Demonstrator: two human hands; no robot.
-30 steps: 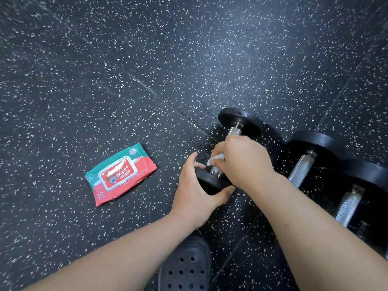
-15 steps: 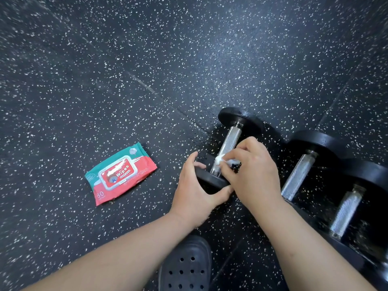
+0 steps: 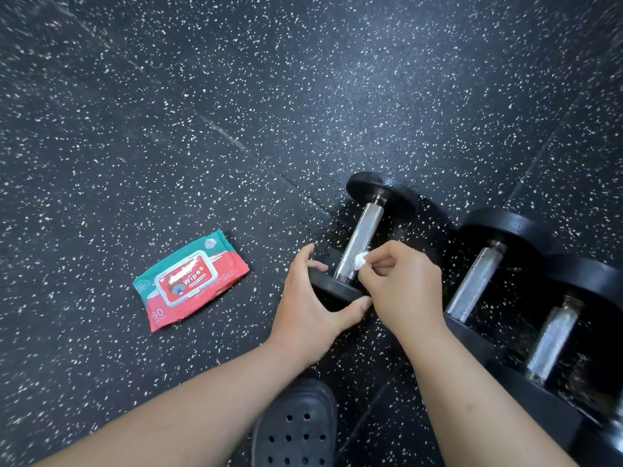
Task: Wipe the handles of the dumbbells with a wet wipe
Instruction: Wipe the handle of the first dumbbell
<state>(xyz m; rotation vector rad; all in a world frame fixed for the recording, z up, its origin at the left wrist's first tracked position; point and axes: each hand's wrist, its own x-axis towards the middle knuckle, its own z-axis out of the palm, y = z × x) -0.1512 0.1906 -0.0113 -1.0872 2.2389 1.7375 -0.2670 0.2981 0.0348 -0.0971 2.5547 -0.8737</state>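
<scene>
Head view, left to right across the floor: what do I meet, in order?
Pack of wet wipes → left hand → wet wipe → right hand → middle dumbbell → rightmost dumbbell. The dumbbell being wiped spans both hands, so I leave it out.

The left forearm [image 3: 188, 409] and right forearm [image 3: 472, 392] are bare; the dark, hole-punched shoe [image 3: 298, 429] seems a rubber clog.

dumbbell x3: L one [image 3: 360, 235], mid [image 3: 474, 281], R one [image 3: 553, 335] | wet wipe x1 [image 3: 360, 261] | wipes pkt x1 [image 3: 188, 281] | hands x2: L hand [image 3: 312, 311], R hand [image 3: 404, 288] | shoe x1 [image 3: 300, 426]
</scene>
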